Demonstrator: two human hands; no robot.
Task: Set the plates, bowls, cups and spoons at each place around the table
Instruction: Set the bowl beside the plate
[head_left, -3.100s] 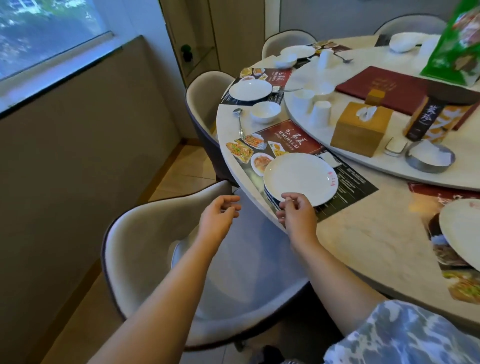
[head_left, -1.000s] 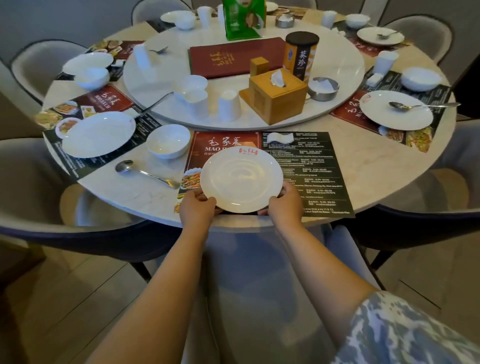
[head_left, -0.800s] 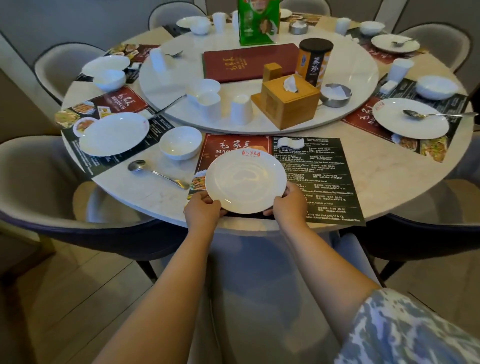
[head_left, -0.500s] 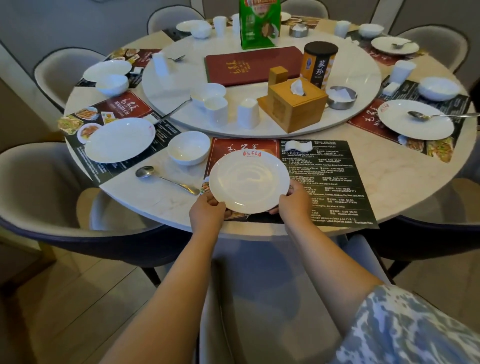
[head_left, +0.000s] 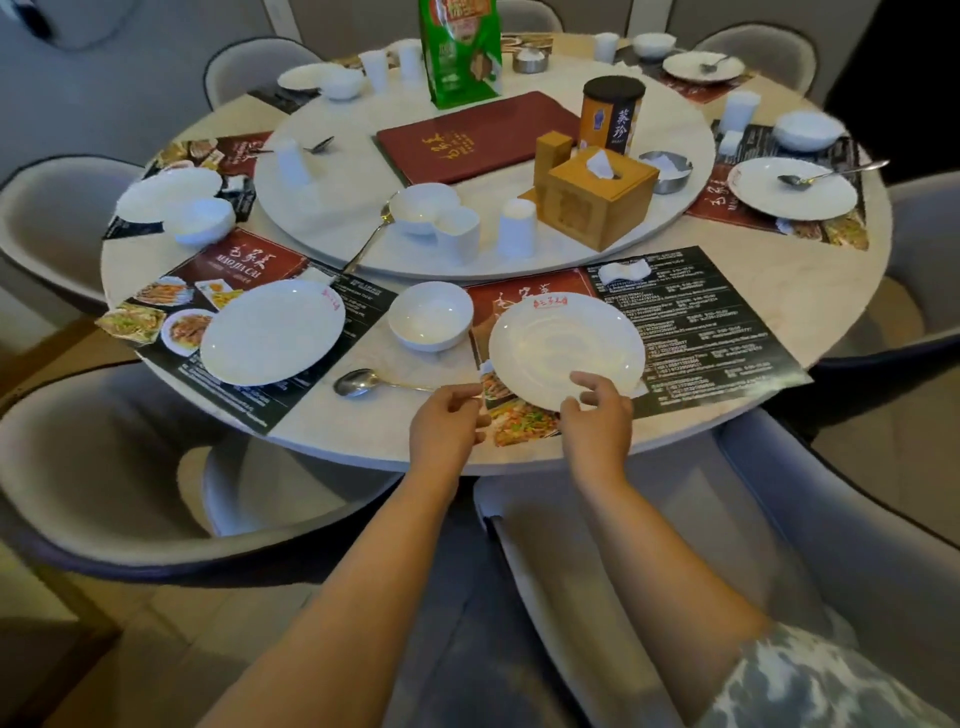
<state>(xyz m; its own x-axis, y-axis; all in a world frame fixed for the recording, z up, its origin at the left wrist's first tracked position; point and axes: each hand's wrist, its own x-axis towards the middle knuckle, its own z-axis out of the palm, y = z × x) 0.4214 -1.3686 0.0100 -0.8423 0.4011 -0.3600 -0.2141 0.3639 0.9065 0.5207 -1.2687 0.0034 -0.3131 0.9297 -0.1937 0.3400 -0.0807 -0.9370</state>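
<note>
The plate (head_left: 566, 349) at 6 o'clock is pinched at its near rim by the right hand (head_left: 595, 423); the left hand (head_left: 445, 427) is seen loosely curled, apparently holding nothing.

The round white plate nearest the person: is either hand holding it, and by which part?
The right hand pinches the round white plate by its near rim. The left hand is beside it, holding nothing.

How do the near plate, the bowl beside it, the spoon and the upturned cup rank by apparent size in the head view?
1. Plate
2. Bowl and spoon: similar extent, unranked
3. Cup, though it stands farther away
</note>
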